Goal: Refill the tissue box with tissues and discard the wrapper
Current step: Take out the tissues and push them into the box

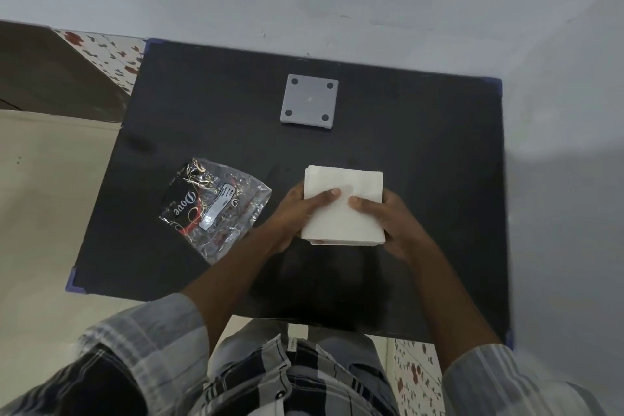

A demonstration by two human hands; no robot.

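Note:
A white stack of square tissues [351,186] sits just above the black table, held from both sides. My left hand [297,213] grips its left edge with the thumb on top. My right hand [395,216] grips the right edge, thumb also on top. To the left lies the crumpled clear plastic wrapper [214,208] with black and red print, flat on the table, touching my left wrist area. At the far middle of the table lies a grey square piece of the tissue box [309,102] with four dark round feet facing up.
The black table [439,179] has blue corner guards and stands against a pale wall. Beige floor and floral tiles [111,54] show at the left, with a brown panel beyond. My checked shirt fills the bottom of the view.

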